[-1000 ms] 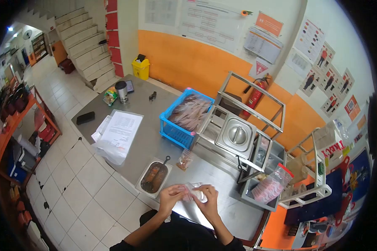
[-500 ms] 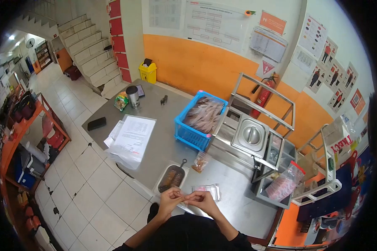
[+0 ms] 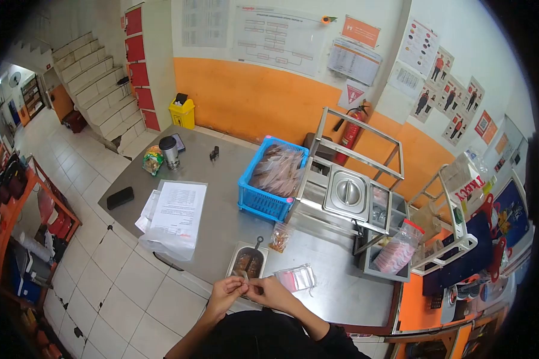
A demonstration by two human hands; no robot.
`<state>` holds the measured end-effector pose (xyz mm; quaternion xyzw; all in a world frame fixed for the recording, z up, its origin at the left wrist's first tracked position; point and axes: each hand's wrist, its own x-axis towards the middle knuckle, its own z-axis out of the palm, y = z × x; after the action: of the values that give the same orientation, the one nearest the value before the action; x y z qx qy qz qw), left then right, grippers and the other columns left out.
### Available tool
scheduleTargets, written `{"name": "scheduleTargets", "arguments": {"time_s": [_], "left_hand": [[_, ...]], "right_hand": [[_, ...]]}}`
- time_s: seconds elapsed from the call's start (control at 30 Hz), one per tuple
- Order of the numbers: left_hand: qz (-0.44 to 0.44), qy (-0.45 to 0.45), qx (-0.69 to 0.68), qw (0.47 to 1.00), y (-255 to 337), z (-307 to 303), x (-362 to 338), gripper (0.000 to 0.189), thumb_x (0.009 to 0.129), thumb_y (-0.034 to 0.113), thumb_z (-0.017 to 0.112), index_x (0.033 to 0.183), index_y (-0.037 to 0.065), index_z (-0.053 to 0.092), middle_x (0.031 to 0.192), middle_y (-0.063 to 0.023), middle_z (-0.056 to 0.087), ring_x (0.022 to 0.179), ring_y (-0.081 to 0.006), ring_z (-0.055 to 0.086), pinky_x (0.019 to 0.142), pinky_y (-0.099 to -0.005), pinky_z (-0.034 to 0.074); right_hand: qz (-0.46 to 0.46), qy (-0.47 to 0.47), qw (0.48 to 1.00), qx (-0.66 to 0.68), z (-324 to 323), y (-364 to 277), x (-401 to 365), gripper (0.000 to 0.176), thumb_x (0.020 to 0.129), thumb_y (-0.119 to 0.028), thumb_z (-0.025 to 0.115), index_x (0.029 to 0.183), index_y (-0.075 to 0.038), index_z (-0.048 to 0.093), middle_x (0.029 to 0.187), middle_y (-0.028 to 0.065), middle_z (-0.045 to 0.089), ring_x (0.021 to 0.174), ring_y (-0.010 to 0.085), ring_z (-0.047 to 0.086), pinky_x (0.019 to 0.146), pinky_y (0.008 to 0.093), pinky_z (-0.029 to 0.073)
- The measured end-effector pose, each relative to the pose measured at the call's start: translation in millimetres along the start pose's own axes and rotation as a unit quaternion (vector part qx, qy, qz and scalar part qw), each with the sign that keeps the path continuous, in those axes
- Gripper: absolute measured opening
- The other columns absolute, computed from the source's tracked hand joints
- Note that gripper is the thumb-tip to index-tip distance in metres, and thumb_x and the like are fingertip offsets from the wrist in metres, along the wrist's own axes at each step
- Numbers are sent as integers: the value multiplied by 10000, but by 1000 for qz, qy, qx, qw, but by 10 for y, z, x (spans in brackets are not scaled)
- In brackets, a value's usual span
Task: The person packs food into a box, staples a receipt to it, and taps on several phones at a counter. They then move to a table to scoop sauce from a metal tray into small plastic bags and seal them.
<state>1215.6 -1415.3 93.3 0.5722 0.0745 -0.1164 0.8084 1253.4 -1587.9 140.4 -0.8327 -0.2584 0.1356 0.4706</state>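
1. We're hugging the table (image 3: 353, 287) edge, open steel stretching right of the pan (image 3: 249, 262).
2. We're pinching some tiny pale piece (image 3: 243, 274) between left hand (image 3: 224, 293) and right hand (image 3: 273, 293) fingertips, at the pan's near end.

Wall (image 3: 251, 99) white up top, orange below; tiled flr (image 3: 124, 266), some tiles chipped; stairs (image 3: 90, 78) beside red-door lockers (image 3: 139, 73).
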Motion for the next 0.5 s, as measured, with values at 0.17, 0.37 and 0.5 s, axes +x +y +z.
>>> {"name": "scheduleTargets", "arguments": {"time_s": [0.17,0.37,0.5], "left_hand": [[103,111,83,985,-119,13,100,128,857,-48,630,980,-28,602,882,-77,676,824,-105,641,757,-225,514],[235,162,345,894,14,-26,70,106,830,4,637,930,7,601,883,-123,641,824,-248,659,743,-358,523],[364,-25,514,776,469,-121,115,108,810,78,670,899,23,644,1024,-120,623,895,-272,643,772,-360,520]], "right_hand": [[17,76,984,-163,187,-19,159,240,798,-239,652,757,-3,645,620,203,614,587,382,628,563,450,505],[82,58,968,-232,136,300,347,273,769,-275,660,678,-18,648,622,203,622,607,375,639,599,457,519],[94,-76,982,-143,-99,259,430,302,765,-286,664,725,13,671,633,210,624,622,363,644,615,434,511]]}}
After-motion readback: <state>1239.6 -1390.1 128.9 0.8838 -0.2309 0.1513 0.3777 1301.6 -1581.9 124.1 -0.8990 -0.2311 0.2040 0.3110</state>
